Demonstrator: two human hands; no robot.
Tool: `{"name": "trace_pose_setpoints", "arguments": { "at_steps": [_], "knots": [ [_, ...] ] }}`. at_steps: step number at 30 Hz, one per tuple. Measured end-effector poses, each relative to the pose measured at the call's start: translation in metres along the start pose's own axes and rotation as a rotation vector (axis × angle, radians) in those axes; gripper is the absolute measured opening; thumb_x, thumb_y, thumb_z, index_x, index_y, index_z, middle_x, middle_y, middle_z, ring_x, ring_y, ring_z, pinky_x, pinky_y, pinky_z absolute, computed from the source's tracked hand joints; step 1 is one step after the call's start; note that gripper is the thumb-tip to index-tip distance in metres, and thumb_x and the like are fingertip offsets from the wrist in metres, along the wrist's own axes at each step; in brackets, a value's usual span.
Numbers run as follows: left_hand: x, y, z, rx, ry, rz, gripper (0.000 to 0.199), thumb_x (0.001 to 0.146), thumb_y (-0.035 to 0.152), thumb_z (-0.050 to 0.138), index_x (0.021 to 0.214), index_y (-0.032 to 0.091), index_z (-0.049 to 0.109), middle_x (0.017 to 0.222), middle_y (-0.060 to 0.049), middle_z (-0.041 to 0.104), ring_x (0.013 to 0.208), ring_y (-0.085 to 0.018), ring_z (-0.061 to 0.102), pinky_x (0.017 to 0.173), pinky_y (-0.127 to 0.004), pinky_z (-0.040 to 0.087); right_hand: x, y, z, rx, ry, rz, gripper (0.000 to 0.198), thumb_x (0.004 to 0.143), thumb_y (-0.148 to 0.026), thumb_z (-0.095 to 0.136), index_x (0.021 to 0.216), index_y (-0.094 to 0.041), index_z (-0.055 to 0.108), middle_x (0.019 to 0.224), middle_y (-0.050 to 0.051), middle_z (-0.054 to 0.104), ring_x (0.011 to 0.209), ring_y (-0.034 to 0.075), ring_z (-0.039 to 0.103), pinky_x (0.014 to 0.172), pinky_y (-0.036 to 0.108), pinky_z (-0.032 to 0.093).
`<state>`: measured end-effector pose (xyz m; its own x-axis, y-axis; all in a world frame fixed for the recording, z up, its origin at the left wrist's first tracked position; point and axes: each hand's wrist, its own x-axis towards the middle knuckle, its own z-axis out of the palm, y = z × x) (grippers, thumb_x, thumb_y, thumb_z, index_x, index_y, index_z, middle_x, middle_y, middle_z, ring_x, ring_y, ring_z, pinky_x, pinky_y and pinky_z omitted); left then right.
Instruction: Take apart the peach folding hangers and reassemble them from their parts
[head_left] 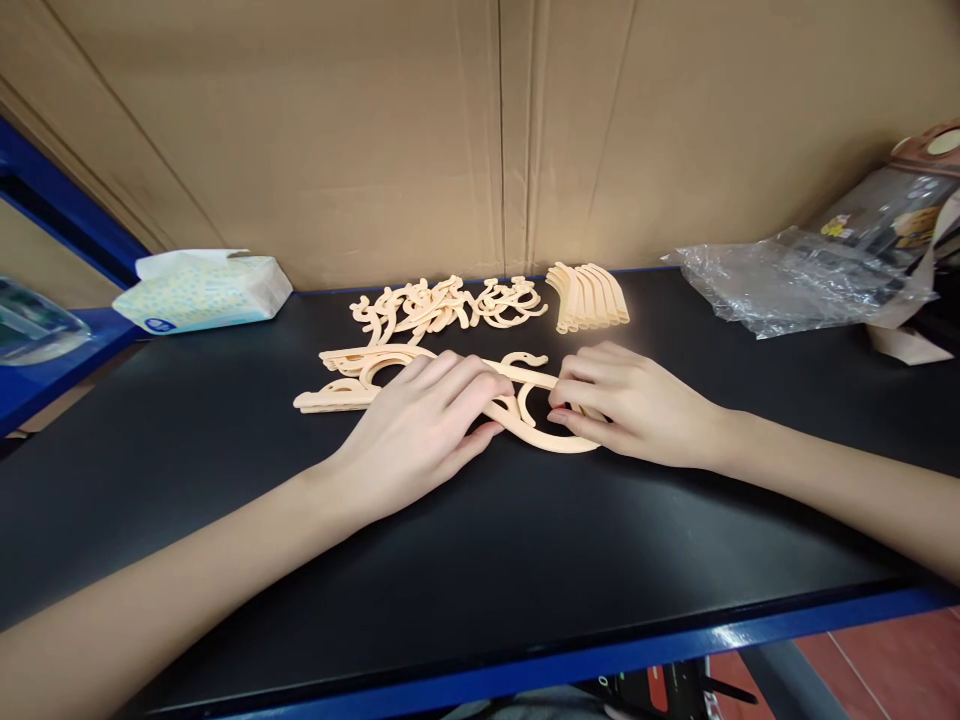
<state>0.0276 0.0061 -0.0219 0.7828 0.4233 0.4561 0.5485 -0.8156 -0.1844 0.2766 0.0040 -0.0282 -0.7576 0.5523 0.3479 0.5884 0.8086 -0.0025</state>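
Observation:
A beige plastic clothes hanger [551, 439] with curved arms lies low over the black table between my hands. My left hand [427, 425] is closed on its left part, fingertips and thumb near the middle joint. On its right end my right hand [637, 405] grips with curled fingers, which hide that end. A hook-shaped piece [525, 359] shows behind the hanger's bar. More beige hanger parts [337, 398] lie beyond and left of my left hand, partly covered by it; whether they join the held hanger I cannot tell.
Loose beige hook pieces [420, 308] are heaped at the back, with a row of curved beige arms [589, 297] beside them. A tissue pack [206, 292] stands at back left. Clear plastic wrap [780, 285] lies at back right. Cardboard [337, 130] walls the rear.

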Motion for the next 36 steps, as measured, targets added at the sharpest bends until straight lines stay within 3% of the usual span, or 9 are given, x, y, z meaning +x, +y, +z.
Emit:
{"name": "trace_pose_setpoints", "arguments": {
  "at_steps": [6, 12, 16, 20, 26, 32, 36],
  "knots": [
    [-0.001, 0.0, 0.0, -0.025, -0.017, -0.059, 0.014, 0.089, 0.026, 0.058, 0.097, 0.016, 0.053, 0.073, 0.002, 0.058, 0.067, -0.016, 0.056, 0.065, -0.029, 0.039, -0.001, -0.001, -0.002, 0.02, -0.024, -0.013, 0.027, 0.097, -0.035, 0.043, 0.087, -0.017, 0.061, 0.075, 0.001, 0.054, 0.069, 0.015, 0.044, 0.07, 0.029, 0.033],
    [-0.001, 0.001, -0.002, -0.192, -0.074, -0.161, 0.021, 0.089, 0.015, 0.045, 0.108, 0.016, 0.052, 0.089, -0.001, 0.063, 0.076, -0.016, 0.056, 0.07, -0.029, 0.042, 0.0, -0.007, -0.004, 0.065, -0.041, -0.129, 0.034, 0.097, -0.042, 0.042, 0.086, -0.016, 0.061, 0.073, 0.001, 0.057, 0.069, 0.015, 0.046, 0.07, 0.03, 0.033],
    [0.0, 0.004, -0.004, -0.298, -0.072, -0.252, 0.021, 0.092, 0.031, 0.049, 0.108, 0.017, 0.052, 0.094, -0.001, 0.063, 0.079, -0.016, 0.057, 0.071, -0.029, 0.043, -0.002, -0.014, -0.003, 0.01, -0.029, -0.223, 0.038, 0.093, -0.049, 0.046, 0.097, -0.015, 0.063, 0.077, 0.003, 0.06, 0.069, 0.016, 0.045, 0.068, 0.031, 0.033],
    [0.002, 0.007, -0.002, -0.335, -0.092, -0.312, 0.024, 0.086, 0.035, 0.057, 0.103, 0.019, 0.051, 0.091, 0.0, 0.063, 0.079, -0.016, 0.057, 0.07, -0.029, 0.044, -0.002, -0.023, -0.004, -0.055, -0.006, -0.271, 0.032, 0.096, -0.04, 0.043, 0.099, -0.015, 0.063, 0.079, 0.004, 0.062, 0.07, 0.016, 0.047, 0.066, 0.03, 0.033],
    [0.002, 0.007, -0.002, -0.395, -0.129, -0.347, 0.02, 0.081, 0.025, 0.056, 0.1, 0.022, 0.05, 0.089, 0.001, 0.061, 0.077, -0.015, 0.056, 0.07, -0.029, 0.045, -0.002, -0.027, -0.005, -0.099, 0.007, -0.272, 0.027, 0.098, -0.029, 0.04, 0.103, -0.016, 0.063, 0.08, 0.003, 0.065, 0.072, 0.016, 0.052, 0.065, 0.03, 0.035],
    [0.002, 0.007, -0.004, -0.361, -0.144, -0.363, 0.021, 0.078, 0.023, 0.056, 0.099, 0.021, 0.052, 0.092, 0.0, 0.062, 0.082, -0.017, 0.057, 0.069, -0.03, 0.046, -0.001, -0.022, -0.005, -0.081, 0.046, -0.232, 0.03, 0.096, -0.037, 0.046, 0.096, -0.014, 0.064, 0.073, 0.003, 0.064, 0.068, 0.016, 0.053, 0.064, 0.031, 0.037],
    [0.002, 0.005, -0.003, -0.281, -0.108, -0.296, 0.022, 0.082, 0.022, 0.056, 0.104, 0.02, 0.058, 0.094, -0.001, 0.066, 0.081, -0.016, 0.058, 0.072, -0.03, 0.046, -0.001, -0.017, -0.006, -0.01, 0.104, -0.141, 0.032, 0.095, -0.041, 0.047, 0.092, -0.014, 0.065, 0.07, 0.003, 0.063, 0.064, 0.015, 0.051, 0.063, 0.03, 0.038]
  ]
}}
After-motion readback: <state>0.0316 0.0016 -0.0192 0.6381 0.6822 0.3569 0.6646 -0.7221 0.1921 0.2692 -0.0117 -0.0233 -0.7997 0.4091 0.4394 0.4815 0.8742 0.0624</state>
